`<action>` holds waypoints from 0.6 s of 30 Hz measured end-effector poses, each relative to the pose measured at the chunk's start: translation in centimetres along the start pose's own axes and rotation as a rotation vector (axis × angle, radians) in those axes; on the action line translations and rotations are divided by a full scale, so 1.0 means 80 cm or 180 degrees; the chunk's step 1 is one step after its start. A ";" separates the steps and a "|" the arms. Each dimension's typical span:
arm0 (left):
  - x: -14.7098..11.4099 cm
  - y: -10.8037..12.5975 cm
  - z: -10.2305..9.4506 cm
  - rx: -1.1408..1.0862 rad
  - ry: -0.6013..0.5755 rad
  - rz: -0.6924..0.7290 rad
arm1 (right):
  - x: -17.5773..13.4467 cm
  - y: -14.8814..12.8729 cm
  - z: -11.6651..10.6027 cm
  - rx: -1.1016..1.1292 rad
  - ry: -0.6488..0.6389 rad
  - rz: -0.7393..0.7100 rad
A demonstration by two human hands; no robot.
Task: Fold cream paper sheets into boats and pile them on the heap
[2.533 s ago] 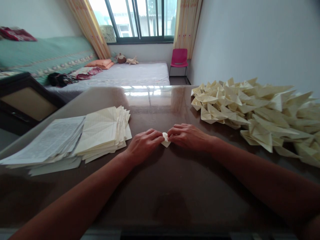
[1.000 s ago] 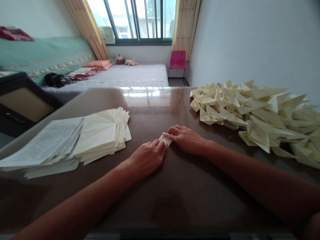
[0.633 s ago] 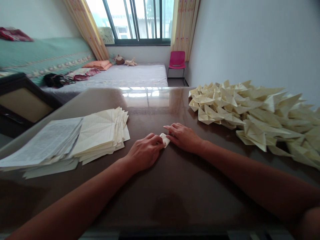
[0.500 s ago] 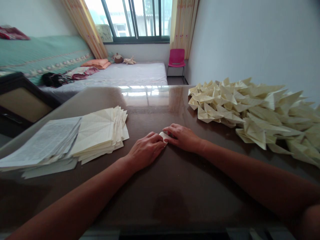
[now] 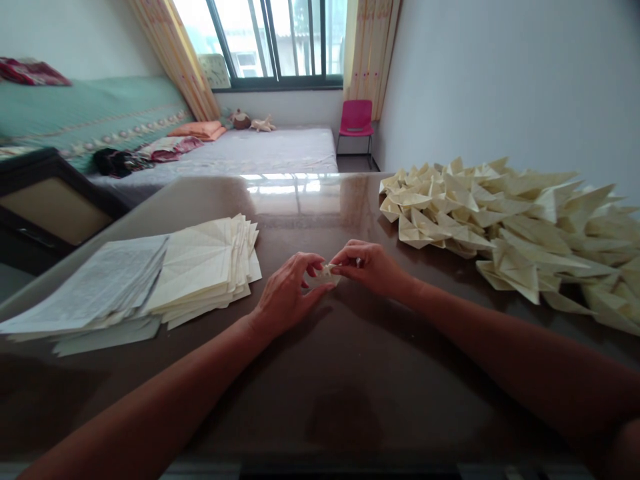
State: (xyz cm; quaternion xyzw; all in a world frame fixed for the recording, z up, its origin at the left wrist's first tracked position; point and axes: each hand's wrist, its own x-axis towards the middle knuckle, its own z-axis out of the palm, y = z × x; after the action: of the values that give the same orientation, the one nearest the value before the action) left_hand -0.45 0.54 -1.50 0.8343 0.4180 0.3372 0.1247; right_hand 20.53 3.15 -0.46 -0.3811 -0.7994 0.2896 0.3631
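Between my hands, a small piece of folded cream paper (image 5: 327,271) is held just over the brown table, its shape mostly covered by fingers. My right hand (image 5: 367,265) pinches its right side between thumb and fingertips. Curved around the other side is my left hand (image 5: 293,287), its thumb along the near edge and its fingers at the far left edge. A stack of creased cream paper sheets (image 5: 195,263) lies left of my left hand, partly over printed sheets (image 5: 107,277). To the right sits a large heap of pointed folded paper pieces (image 5: 500,213).
The glossy brown table (image 5: 350,373) reflects the window (image 5: 277,40). Beyond its far edge are a bed (image 5: 285,147) and a pink chair (image 5: 357,119). A dark cabinet (image 5: 50,207) stands at the left, and a white wall (image 5: 500,80) runs along the right.
The fingers of both hands have lifted from pressing the paper against the table. My left thumb and fingers have spread around it, while my right hand now pinches it slightly higher.
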 end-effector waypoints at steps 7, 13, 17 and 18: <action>0.001 0.000 -0.002 -0.0142 0.0100 0.0058 | -0.008 -0.008 0.002 -0.0733 -0.0075 -0.0518; 0.004 -0.002 -0.002 -0.0204 0.0136 -0.0149 | -0.011 -0.007 0.006 -0.0802 0.0022 -0.0578; 0.006 -0.005 -0.001 -0.0241 0.0256 -0.0313 | -0.010 -0.004 0.006 -0.0571 0.0171 -0.0480; 0.006 -0.007 0.000 -0.0283 0.0270 -0.0358 | -0.009 -0.004 0.006 -0.0496 0.0193 -0.0457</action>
State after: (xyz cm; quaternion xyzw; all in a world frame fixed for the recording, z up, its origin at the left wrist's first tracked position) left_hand -0.60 1.25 -1.51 0.7881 0.4538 0.3829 0.1626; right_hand 20.34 2.33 -0.79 -0.3586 -0.8334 0.1881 0.3762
